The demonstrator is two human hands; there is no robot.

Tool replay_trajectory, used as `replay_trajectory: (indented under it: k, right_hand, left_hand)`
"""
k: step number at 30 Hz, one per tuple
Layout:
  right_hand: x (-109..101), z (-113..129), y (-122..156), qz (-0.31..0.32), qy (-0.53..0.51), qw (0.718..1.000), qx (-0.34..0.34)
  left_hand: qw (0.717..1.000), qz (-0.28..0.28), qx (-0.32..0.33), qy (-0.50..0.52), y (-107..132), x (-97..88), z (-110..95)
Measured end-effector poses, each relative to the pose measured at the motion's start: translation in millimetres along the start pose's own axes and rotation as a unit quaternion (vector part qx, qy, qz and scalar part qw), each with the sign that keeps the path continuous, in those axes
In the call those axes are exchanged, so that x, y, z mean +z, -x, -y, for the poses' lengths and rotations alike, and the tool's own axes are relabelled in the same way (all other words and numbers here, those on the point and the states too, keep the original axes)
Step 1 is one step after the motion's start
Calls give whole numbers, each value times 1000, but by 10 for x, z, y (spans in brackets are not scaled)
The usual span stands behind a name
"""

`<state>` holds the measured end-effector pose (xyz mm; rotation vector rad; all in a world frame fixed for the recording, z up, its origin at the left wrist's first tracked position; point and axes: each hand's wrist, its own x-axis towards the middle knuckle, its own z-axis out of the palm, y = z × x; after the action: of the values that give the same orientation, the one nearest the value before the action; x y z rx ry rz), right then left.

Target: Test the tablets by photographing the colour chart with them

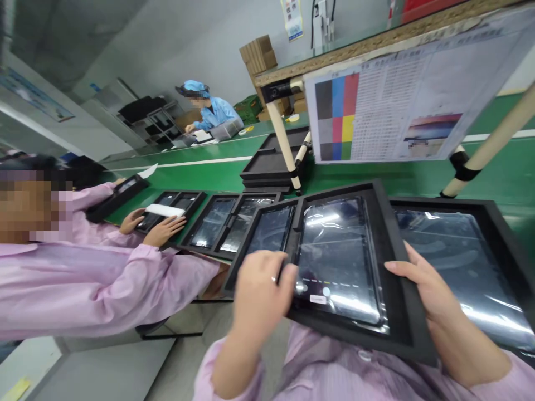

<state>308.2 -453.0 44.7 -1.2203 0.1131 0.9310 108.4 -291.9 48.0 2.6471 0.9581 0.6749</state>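
Note:
I hold a black foam tray (399, 312) tilted up toward me, with two dark glossy tablets in its pockets. The nearer tablet (338, 262) shows a lit screen with small dots and a white label near its lower edge. My left hand (261, 289) grips the tray's lower left side, thumb resting at the tablet's corner. My right hand (434, 298) grips the tray's right border, thumb on the foam rim. The second tablet (271, 228) lies in the left pocket.
Another tray with a wrapped tablet (463, 262) lies to the right on the green conveyor (200, 172). More trays (228, 223) line up to the left, where a person in pink (104, 273) handles one. A stack of trays (271, 167), a colour chart (393, 106) and a worker in blue (209, 111) lie beyond.

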Motion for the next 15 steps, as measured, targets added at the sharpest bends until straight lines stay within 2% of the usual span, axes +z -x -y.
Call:
replay_trajectory:
  k: [2,4,6,8,11,13,15]
  right_hand:
    - [-217,126,156,-47,6,998,-27]
    - [-407,224,343,-111,33,993,-38]
    - [-580,308,502,-173,70,982,-17]
    - [-756,393,586,-231,94,968,1]
    - [-1056,520,529,-277,133,952,-6]
    - [-1267,581,392,-288,166,943,-13]
    - [-1463,596,219,-324,223,918,-39]
  left_hand:
    - [981,37,-188,0,-123,-11,472]
    - [968,88,-233,22,-200,58,804]
    - [963,136,-227,57,-222,153,926]
    - [954,173,-221,105,-229,223,865]
    - [944,199,-217,151,-296,279,604]
    - [951,210,-190,124,-371,321,426]
    - [961,221,-148,75,-428,385,296]
